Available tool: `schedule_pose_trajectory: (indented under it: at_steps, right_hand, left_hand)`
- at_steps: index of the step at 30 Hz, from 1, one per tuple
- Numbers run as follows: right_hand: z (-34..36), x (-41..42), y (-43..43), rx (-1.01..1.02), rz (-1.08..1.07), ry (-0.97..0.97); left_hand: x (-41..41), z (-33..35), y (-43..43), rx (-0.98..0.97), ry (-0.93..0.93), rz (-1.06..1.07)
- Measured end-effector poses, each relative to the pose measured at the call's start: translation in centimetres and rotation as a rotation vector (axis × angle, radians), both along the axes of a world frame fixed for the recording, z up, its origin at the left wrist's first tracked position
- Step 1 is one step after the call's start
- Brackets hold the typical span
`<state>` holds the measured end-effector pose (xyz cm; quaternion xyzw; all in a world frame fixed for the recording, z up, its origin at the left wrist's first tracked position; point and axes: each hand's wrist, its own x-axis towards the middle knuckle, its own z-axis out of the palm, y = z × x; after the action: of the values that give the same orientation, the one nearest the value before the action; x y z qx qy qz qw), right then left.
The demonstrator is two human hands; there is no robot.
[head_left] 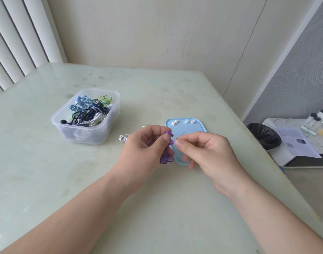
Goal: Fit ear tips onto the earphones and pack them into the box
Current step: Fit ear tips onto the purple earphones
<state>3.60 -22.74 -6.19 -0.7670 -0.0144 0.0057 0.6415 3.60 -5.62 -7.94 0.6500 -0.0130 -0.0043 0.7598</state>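
Observation:
My left hand (146,143) grips purple earphones (166,156), one bud held up between thumb and fingers and the bundled cord hanging below. My right hand (202,149) pinches something small at the bud's nozzle (172,142); what it pinches is hidden by the fingertips. Both hands hover over the near end of a light blue lid (195,128). Three white ear tips (186,121) lie at the lid's far edge. A clear plastic box (87,116) to the left holds several tangled earphones in blue, navy, green and white.
A white earphone bundle (123,138) lies on the pale table (47,162) just behind my left hand. Past the table's right edge are a black-lined bin (263,134) and a low white stand with papers (296,143). The wall is close behind.

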Motion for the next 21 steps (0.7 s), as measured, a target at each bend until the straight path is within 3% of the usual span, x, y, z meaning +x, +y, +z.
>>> schedule_pose_trajectory:
  at_steps: [5, 10, 12, 21]
  right_hand:
    - [0.8, 5.5, -0.1, -0.347, -0.099, -0.159]
    - [0.3, 11.9, 0.1, -0.968, 0.075, -0.208]
    - [0.3, 12.9, 0.2, -1.109, 0.144, -0.197]
    - [0.4, 13.9, 0.5, -1.169, 0.134, -0.209]
  left_hand:
    - [0.8, -0.4, 0.7, -0.17, 0.086, -0.031]
    - [1.4, -0.7, 1.0, -0.25, 0.121, -0.073]
    - [1.4, -0.8, 0.9, -0.272, 0.125, -0.076]
    - [1.7, -1.0, 0.8, -0.314, 0.136, -0.063]
